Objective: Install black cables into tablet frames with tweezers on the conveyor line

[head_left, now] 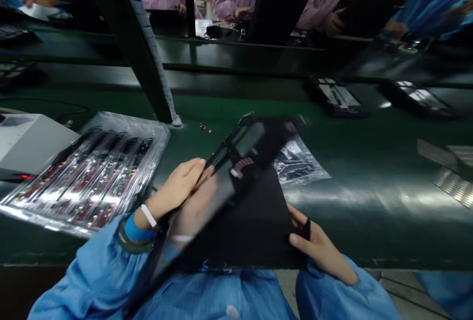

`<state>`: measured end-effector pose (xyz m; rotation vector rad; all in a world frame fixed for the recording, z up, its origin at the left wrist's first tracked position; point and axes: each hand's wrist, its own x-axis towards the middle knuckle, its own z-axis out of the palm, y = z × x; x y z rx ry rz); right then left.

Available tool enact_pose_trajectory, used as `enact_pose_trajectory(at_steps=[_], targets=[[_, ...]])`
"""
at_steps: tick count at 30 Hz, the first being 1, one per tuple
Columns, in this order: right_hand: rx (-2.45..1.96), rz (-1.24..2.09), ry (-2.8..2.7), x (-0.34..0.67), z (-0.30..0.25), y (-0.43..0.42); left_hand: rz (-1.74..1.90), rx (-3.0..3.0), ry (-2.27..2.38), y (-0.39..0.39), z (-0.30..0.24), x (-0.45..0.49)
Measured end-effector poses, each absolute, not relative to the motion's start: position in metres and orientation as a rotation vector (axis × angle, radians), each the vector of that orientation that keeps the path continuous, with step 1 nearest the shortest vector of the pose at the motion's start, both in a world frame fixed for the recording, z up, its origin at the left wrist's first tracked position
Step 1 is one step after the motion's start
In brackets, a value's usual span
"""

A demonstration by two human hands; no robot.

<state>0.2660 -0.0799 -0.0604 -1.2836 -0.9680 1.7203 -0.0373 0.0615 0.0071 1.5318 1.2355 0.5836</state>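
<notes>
One tilted glossy part (218,197), clamped by the left hand (180,184), overlaps a black panel (258,224) the right hand (316,243) grips.

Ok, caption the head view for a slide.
Left grip on a tilted glossy panel, right grip on a plain black panel.

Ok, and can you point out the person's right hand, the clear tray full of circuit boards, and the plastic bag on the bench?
Right hand (315,244): head view, middle of the hand.
Clear tray (160,138): head view, far right corner.
Plastic bag (303,167): head view, middle of its visible part.
</notes>
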Motion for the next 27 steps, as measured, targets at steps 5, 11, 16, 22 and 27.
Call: enact_pose_trajectory(at_steps=[5,11,16,22,27], targets=[[-1.159,1.618,-0.596,0.246,-0.069,-0.077,0.313,2.067,1.469,0.060,0.018,-0.035],[-1.201,1.693,-0.612,0.233,-0.065,-0.064,0.150,2.170,1.424,0.060,0.002,-0.030],[-1.312,1.511,-0.556,0.229,-0.045,-0.046,0.595,2.128,1.443,0.069,-0.011,-0.039],[-1.289,1.209,-0.474,0.269,-0.002,0.036,1.245,2.087,1.592,0.085,-0.027,-0.050],[-1.313,1.115,-0.427,0.300,0.028,0.144,1.083,2.124,1.496,0.078,-0.057,-0.030]])
